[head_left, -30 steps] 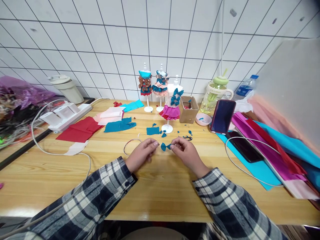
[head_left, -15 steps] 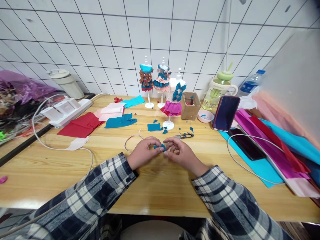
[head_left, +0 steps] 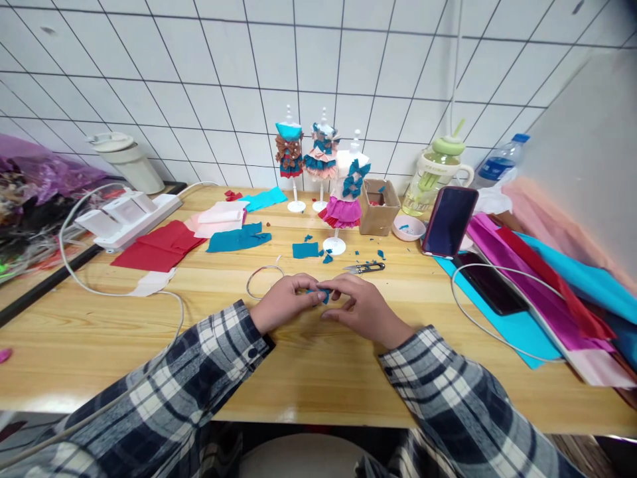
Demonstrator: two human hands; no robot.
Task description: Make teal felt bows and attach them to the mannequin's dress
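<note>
My left hand (head_left: 288, 300) pinches a small scrap of teal crepe paper (head_left: 326, 297) between thumb and fingers, just above the table. My right hand (head_left: 365, 307) meets it from the other side. Its index fingertip touches the scrap's upper edge, while its thumb stays apart below. Most of the scrap is hidden by the fingers. Just beyond my right hand lie thread snips (head_left: 367, 268). A wire loop (head_left: 249, 282) is beside my left hand. Farther back, a mini dress form (head_left: 341, 212) wears a magenta skirt and teal bows, near a teal rectangle (head_left: 305, 250) and small teal bits.
Two more dressed forms (head_left: 288, 156) stand by the tiled wall, with a cardboard box (head_left: 381, 209) and pink dish (head_left: 409, 228) to their right. A propped phone (head_left: 450, 221) and coloured sheets (head_left: 502, 318) are at right. Red paper (head_left: 156, 245) and a power strip (head_left: 134, 222) lie left.
My right index finger has come in over the teal scrap and touches it, with the thumb now lower. My left hand keeps its pinch. The view has shifted slightly.
</note>
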